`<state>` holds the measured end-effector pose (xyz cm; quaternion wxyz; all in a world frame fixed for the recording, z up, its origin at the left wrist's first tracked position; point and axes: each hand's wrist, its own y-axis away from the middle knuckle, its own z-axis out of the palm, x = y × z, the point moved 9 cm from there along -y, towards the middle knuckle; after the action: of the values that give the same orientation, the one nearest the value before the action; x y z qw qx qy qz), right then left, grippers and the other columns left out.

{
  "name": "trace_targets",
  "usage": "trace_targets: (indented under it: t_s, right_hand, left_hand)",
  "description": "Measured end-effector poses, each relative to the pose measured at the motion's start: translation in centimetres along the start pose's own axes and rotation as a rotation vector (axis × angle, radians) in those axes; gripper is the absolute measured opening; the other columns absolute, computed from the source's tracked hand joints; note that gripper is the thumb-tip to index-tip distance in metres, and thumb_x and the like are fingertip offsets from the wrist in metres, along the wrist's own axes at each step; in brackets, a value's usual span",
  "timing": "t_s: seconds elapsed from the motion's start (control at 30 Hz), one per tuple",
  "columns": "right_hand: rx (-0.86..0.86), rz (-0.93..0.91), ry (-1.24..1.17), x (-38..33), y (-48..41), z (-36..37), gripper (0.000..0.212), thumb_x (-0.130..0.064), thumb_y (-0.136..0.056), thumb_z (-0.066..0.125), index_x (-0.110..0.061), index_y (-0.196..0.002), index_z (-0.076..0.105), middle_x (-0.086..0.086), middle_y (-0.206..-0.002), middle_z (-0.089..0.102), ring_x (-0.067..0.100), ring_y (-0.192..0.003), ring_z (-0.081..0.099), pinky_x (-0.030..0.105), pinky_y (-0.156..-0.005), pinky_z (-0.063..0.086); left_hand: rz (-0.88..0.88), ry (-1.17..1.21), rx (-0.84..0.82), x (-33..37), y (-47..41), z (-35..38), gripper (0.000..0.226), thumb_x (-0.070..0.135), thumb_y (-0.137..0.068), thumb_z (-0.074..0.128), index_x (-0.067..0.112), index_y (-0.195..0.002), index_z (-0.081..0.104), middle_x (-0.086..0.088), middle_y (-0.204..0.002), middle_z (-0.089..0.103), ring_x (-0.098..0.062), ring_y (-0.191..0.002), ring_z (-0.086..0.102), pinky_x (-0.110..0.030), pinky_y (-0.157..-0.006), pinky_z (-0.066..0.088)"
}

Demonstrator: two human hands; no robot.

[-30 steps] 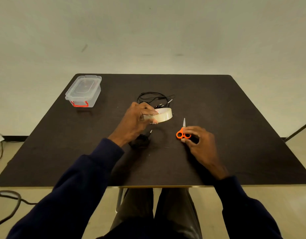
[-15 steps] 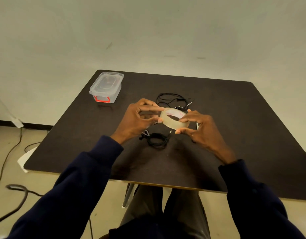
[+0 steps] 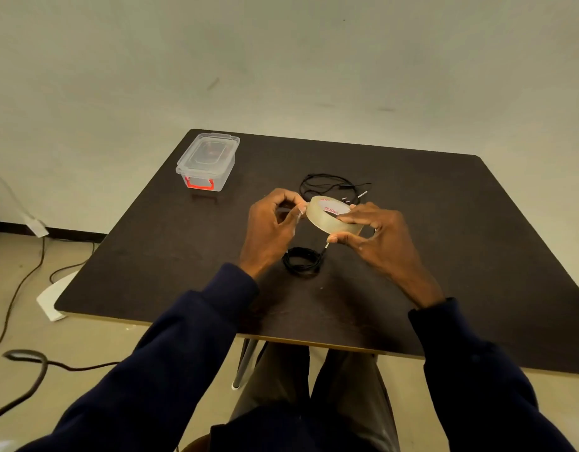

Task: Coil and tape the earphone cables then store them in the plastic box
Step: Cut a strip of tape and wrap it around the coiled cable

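My right hand (image 3: 376, 233) holds a roll of clear tape (image 3: 327, 218) above the dark table (image 3: 444, 243), thumb below and fingers over its rim. My left hand (image 3: 272, 223) pinches the tape's free end at the roll's left side, thumb and forefinger together. Under the roll a coiled black earphone cable (image 3: 303, 261) lies on the table. A second, loose black earphone cable (image 3: 330, 185) lies beyond the roll. A clear plastic box (image 3: 208, 161) with its lid on and a red latch stands at the far left corner. The scissors are hidden from view.
The table's near edge runs just past my knees. Cables (image 3: 27, 363) trail over the floor on the left, and a white flat object (image 3: 53, 298) lies beside the table's left corner.
My right hand left the orange scissors and took hold of the tape roll, which came up off the table. My left hand shifted to pinching the tape end. The camera turned left.
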<state>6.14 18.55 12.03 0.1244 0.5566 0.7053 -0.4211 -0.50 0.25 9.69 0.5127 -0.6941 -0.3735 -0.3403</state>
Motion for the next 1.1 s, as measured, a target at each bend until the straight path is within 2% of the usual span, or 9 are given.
trace_targets:
  t_s: [0.2, 0.37, 0.53, 0.6, 0.67, 0.8, 0.93, 1.0, 1.1]
  right_hand:
    - [0.054, 0.028, 0.020, 0.7, 0.8, -0.2, 0.050, -0.023, -0.072, 0.089, 0.001, -0.113, 0.075, 0.013, -0.109, 0.075, 0.017, -0.100, 0.064, 0.017, -0.074, 0.051]
    - [0.138, 0.079, 0.002, 1.1, 1.0, -0.3, 0.047, -0.028, -0.073, 0.090, -0.003, -0.111, 0.078, 0.009, -0.106, 0.076, 0.014, -0.095, 0.066, 0.005, -0.069, 0.043]
    - [0.163, 0.104, -0.010, 1.4, 1.3, 0.1, 0.046, -0.028, -0.075, 0.089, -0.006, -0.113, 0.077, 0.009, -0.112, 0.075, 0.010, -0.099, 0.064, 0.004, -0.068, 0.045]
    - [0.169, 0.095, -0.015, 1.3, 1.5, -0.1, 0.044, -0.028, -0.075, 0.089, -0.007, -0.112, 0.077, 0.006, -0.109, 0.075, 0.009, -0.096, 0.064, 0.004, -0.067, 0.045]
    - [0.175, 0.097, -0.021, 1.3, 1.6, -0.2, 0.044, -0.029, -0.075, 0.088, -0.008, -0.112, 0.077, 0.005, -0.108, 0.075, 0.006, -0.094, 0.063, 0.004, -0.067, 0.045]
    - [0.196, 0.103, -0.008, 1.5, 2.1, -0.2, 0.045, -0.032, -0.075, 0.088, -0.009, -0.113, 0.077, 0.005, -0.109, 0.075, 0.006, -0.095, 0.063, 0.005, -0.067, 0.045]
    - [0.215, 0.132, -0.015, 2.0, 2.9, 0.1, 0.044, -0.037, -0.078, 0.085, -0.011, -0.113, 0.077, 0.001, -0.107, 0.076, -0.003, -0.087, 0.064, 0.008, -0.066, 0.049]
    - [0.231, 0.133, -0.009, 2.1, 3.0, 0.3, 0.046, -0.042, -0.078, 0.084, -0.011, -0.112, 0.078, -0.002, -0.105, 0.076, -0.011, -0.085, 0.064, 0.010, -0.067, 0.052]
    - [0.268, 0.159, 0.002, 2.6, 2.9, 0.3, 0.049, -0.044, -0.075, 0.086, -0.010, -0.109, 0.078, -0.002, -0.099, 0.076, -0.022, -0.085, 0.060, 0.004, -0.066, 0.049]
  left_hand:
    - [-0.141, 0.243, -0.112, -1.4, 0.2, 0.5, 0.008, 0.001, -0.097, 0.067, 0.002, -0.103, 0.072, -0.013, -0.106, 0.077, -0.025, -0.100, 0.076, -0.047, -0.092, 0.061]
    - [-0.334, 0.472, -0.140, -2.5, 0.0, 1.2, 0.008, 0.004, -0.098, 0.067, 0.001, -0.101, 0.073, -0.021, -0.100, 0.077, -0.035, -0.098, 0.076, -0.048, -0.093, 0.061]
    - [-0.483, 0.577, -0.142, -3.2, -0.3, 2.2, 0.015, 0.017, -0.091, 0.075, 0.003, -0.097, 0.075, -0.021, -0.098, 0.078, -0.032, -0.094, 0.077, -0.044, -0.089, 0.062]
    - [-0.476, 0.558, -0.150, -3.1, -0.3, 2.4, 0.035, 0.026, -0.078, 0.085, 0.002, -0.100, 0.075, -0.020, -0.100, 0.078, -0.031, -0.096, 0.077, -0.043, -0.088, 0.063]
    - [-0.458, 0.487, -0.141, -3.1, -0.3, 2.5, 0.039, 0.019, -0.073, 0.089, 0.003, -0.104, 0.072, -0.018, -0.099, 0.078, -0.031, -0.098, 0.077, -0.044, -0.087, 0.063]
    - [-0.397, 0.372, -0.124, -2.7, -0.6, 2.7, 0.020, 0.006, -0.084, 0.083, 0.005, -0.103, 0.077, -0.013, -0.095, 0.079, -0.026, -0.094, 0.077, -0.045, -0.088, 0.063]
    - [-0.185, 0.086, -0.074, -0.1, -1.3, 2.1, 0.005, 0.007, -0.086, 0.081, 0.009, -0.091, 0.081, -0.009, -0.083, 0.078, -0.029, -0.083, 0.074, -0.051, -0.081, 0.063]
    - [-0.099, -0.017, -0.074, 1.2, -1.3, 2.2, 0.005, 0.007, -0.089, 0.079, 0.010, -0.091, 0.081, -0.004, -0.081, 0.077, -0.027, -0.079, 0.073, -0.048, -0.078, 0.062]
    - [-0.080, -0.019, -0.059, 1.9, -1.2, 1.7, 0.006, 0.006, -0.089, 0.077, 0.010, -0.091, 0.081, 0.000, -0.092, 0.079, -0.016, -0.085, 0.075, -0.040, -0.082, 0.063]
